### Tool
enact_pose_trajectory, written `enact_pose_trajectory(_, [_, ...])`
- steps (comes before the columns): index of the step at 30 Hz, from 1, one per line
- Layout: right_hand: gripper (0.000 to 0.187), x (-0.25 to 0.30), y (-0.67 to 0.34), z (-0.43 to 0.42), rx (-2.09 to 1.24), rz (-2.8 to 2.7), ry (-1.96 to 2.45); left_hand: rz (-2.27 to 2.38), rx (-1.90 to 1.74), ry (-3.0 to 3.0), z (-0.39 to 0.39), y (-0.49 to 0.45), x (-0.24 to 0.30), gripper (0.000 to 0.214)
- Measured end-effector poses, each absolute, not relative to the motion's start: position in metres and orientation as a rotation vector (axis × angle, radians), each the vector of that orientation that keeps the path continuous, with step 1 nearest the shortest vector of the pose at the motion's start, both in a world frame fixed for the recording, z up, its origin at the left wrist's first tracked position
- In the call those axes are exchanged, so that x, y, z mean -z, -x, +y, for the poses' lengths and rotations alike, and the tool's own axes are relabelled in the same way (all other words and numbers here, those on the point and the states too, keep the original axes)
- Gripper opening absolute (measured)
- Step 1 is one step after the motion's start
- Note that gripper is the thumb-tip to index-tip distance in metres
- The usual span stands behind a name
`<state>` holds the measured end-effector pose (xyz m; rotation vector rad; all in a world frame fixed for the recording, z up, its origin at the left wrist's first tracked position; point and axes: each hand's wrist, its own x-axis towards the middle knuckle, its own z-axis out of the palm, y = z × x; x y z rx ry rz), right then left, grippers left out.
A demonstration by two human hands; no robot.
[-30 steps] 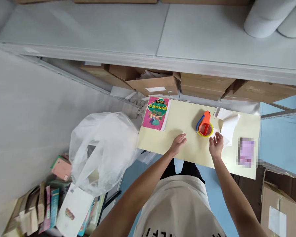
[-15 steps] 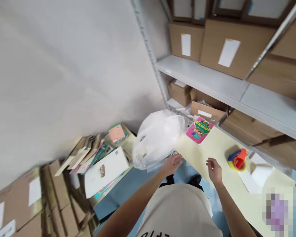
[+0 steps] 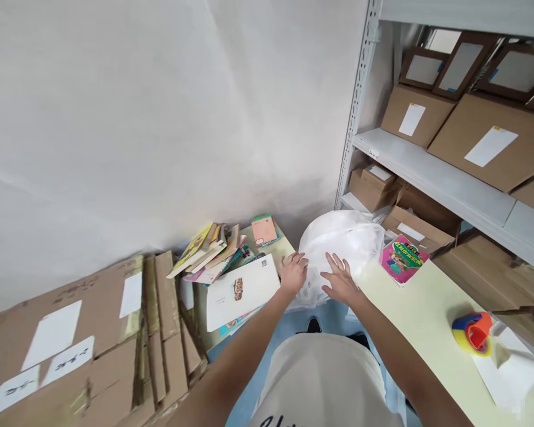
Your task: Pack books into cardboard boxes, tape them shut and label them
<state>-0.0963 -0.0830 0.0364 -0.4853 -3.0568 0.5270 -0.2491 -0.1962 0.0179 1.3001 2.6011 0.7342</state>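
A large white translucent plastic bag [image 3: 338,234] bulges up between two pale yellow tabletops. At its left edge is my left hand [image 3: 293,271], fingers apart and slightly bent, close to the white book [image 3: 244,290] on the left. My right hand [image 3: 340,279] reaches over the front of the bag with its fingers spread. Both hands look empty; whether the fingertips press on the plastic, I cannot tell. What the bag contains is hidden. Just right of it, a pink book [image 3: 404,260] with a green title lies flat on the right tabletop.
Beyond the white book lie a stack of books [image 3: 209,249] and small pink booklets [image 3: 264,230]. Folded cardboard boxes [image 3: 111,320] stand at left. On the right table [image 3: 409,320] sits a tape dispenser [image 3: 474,333] beside white paper [image 3: 511,373]. Metal shelves [image 3: 436,175] hold cartons.
My view has turned left. My left hand has moved up to the bag's left edge. My right hand has left the space over the right table and spread its fingers at the bag.
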Motion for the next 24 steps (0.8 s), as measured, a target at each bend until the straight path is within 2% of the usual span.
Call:
enact_pose_trajectory(3, [0.040, -0.038, 0.108, -0.085, -0.501, -3.061, 0.463, 2.548, -0.877, -1.368, -0.190, 0.251, -0.020, 0.021])
enact_pose_trajectory(8, [0.035, -0.055, 0.100, -0.065, -0.626, -2.850, 0.520, 2.409, -1.228, -1.380, -0.180, 0.246, -0.040, 0.014])
enact_pose_trajectory(13, [0.024, -0.102, 0.078, -0.044, -0.815, -2.387, 0.583, 2.315, -1.375, -1.297, -0.155, 0.245, -0.063, 0.046])
enact_pose_trajectory(15, [0.020, -0.124, 0.064, -0.036, -0.863, -2.175, 0.647, 2.263, -1.432, -1.329, -0.142, 0.246, -0.073, 0.050])
enact_pose_trajectory(17, [0.018, -0.142, 0.046, -0.027, -0.900, -1.956, 0.733, 2.199, -1.562, -1.339, -0.128, 0.246, -0.082, 0.045])
enact_pose_trajectory(19, [0.023, -0.154, 0.025, -0.017, -0.961, -1.715, 0.837, 2.097, -1.723, -1.310, -0.112, 0.244, -0.091, 0.047])
enact_pose_trajectory(21, [0.031, -0.159, 0.003, -0.006, -1.042, -1.470, 0.917, 1.892, -1.814, -1.293, -0.096, 0.236, -0.099, 0.063])
enact_pose_trajectory(23, [0.036, -0.158, -0.020, 0.003, -1.109, -1.270, 0.944, 1.629, -1.760, -1.311, -0.079, 0.222, -0.104, 0.076])
enact_pose_trajectory(24, [0.037, -0.157, -0.032, 0.008, -1.127, -1.197, 0.939, 1.516, -1.682, -1.324, -0.070, 0.213, -0.106, 0.076])
